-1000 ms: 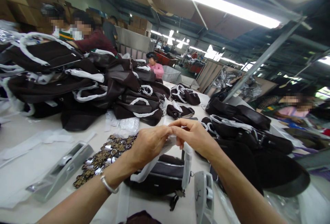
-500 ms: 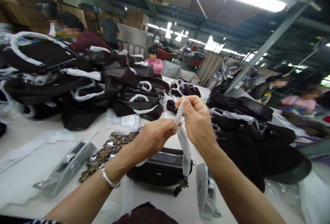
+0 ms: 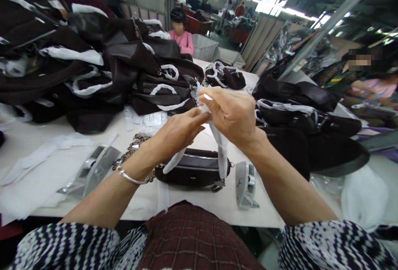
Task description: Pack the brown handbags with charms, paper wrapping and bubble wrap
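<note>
A small black handbag (image 3: pixel 191 175) with a zip stands upright on the table in front of me. Its handle (image 3: pixel 222 156) arches up, covered in thin white wrapping. At the top of that arch, my left hand (image 3: pixel 183 129) pinches the wrapped handle from the left. My right hand (image 3: pixel 233 112) closes on it from the right, with a bit of white wrapping showing by the thumb. The fingers partly hide the top of the handle. A dark charm (image 3: pixel 218 185) hangs at the bag's right end.
Grey tape dispensers stand on both sides, one left (image 3: pixel 96 164) and one right (image 3: pixel 246 185). Brown patterned pieces (image 3: pixel 137 142) lie behind my left forearm. Dark bags (image 3: pixel 118 61) pile up at the back left, and more bags (image 3: pixel 292 108) at the right. A person in pink (image 3: pixel 183 40) sits beyond.
The view has tilted down, showing my sleeves and lap. My hands have drawn closer together at the top of the handle, and the right hand has turned over with its back showing.
</note>
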The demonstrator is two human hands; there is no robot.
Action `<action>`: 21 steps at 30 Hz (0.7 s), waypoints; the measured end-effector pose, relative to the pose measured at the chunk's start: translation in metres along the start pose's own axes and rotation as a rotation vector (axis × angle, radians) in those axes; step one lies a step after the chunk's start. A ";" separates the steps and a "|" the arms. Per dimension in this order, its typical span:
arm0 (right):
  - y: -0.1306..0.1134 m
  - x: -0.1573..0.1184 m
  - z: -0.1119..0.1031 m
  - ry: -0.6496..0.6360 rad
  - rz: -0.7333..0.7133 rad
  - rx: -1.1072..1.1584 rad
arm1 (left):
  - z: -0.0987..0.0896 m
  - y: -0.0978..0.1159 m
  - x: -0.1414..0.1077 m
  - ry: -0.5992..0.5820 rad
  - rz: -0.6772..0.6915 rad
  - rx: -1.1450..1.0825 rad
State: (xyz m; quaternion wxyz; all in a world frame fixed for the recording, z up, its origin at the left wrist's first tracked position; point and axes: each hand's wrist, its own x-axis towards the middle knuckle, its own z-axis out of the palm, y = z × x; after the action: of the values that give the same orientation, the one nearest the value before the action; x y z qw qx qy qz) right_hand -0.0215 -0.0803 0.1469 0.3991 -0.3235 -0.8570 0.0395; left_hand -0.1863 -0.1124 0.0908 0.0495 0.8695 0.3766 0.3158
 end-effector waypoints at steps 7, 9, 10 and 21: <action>0.010 0.007 0.007 0.202 0.145 0.108 | 0.012 0.009 -0.001 0.090 0.119 0.143; 0.021 0.013 0.013 0.138 0.309 0.264 | 0.006 0.005 0.002 0.115 0.145 0.234; 0.028 0.017 0.015 0.073 0.387 0.358 | 0.001 0.002 0.004 0.115 0.146 0.282; 0.064 0.006 0.044 -0.420 0.978 0.907 | -0.021 -0.008 0.031 -0.121 0.354 0.498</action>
State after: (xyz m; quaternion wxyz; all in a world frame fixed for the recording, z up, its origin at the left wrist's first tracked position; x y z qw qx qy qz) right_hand -0.0221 -0.0180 0.1008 0.2572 -0.4592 -0.5708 0.6303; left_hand -0.1877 -0.0887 0.1204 -0.1983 0.9242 0.2816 0.1651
